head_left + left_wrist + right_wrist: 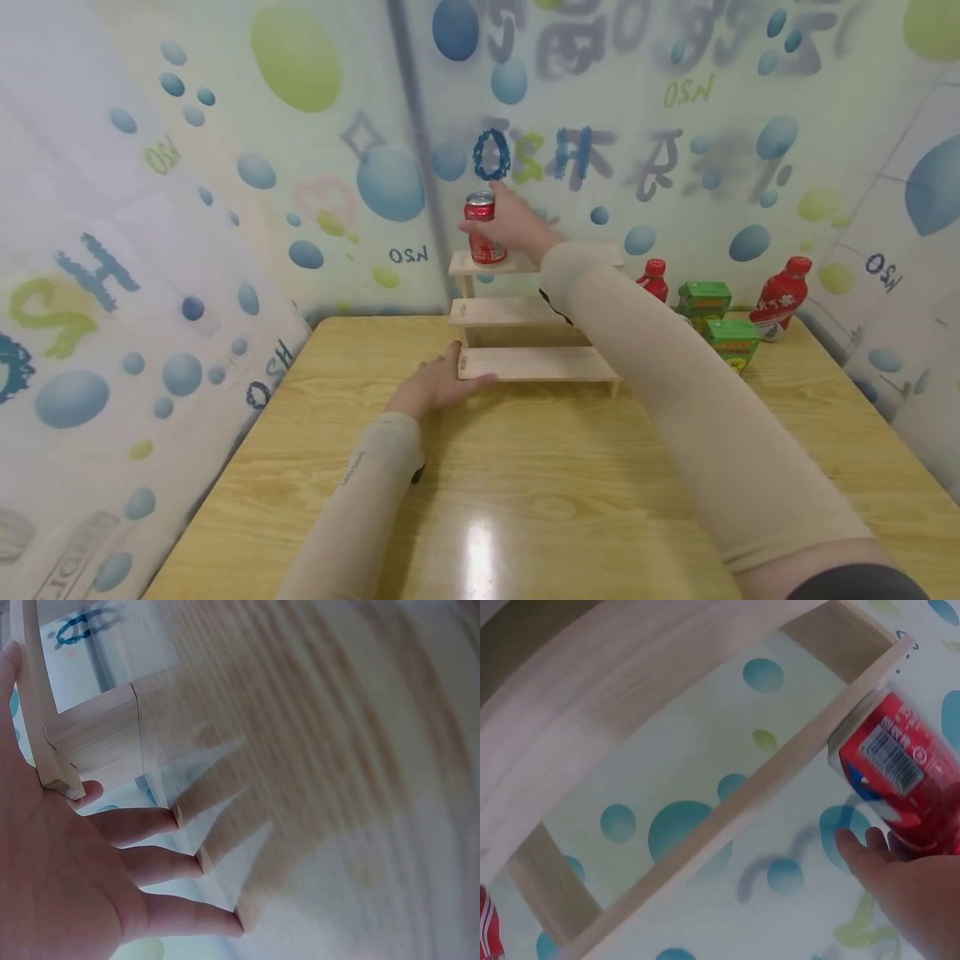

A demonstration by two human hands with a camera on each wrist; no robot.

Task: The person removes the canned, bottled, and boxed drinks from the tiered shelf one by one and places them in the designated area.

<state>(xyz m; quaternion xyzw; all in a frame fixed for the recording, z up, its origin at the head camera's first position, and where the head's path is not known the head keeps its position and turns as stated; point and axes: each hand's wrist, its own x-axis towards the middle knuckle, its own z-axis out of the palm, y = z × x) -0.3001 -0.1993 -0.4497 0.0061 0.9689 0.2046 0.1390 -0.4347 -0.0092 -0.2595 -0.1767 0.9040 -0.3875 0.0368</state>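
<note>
A red soda can stands upright at the left end of the top board of a three-step wooden rack. My right hand holds this can, its thumb across the front. In the right wrist view the can has its base against the board's edge, and part of my hand shows beside it. My left hand rests at the left end of the lowest board, thumb along the front. Seen from the left wrist, the hand has straight, spread fingers with several tips on the table.
Right of the rack are two green boxes and a red bottle. Another red-topped bottle is partly hidden by my right arm. The wooden table ends at patterned curtains behind and to the sides.
</note>
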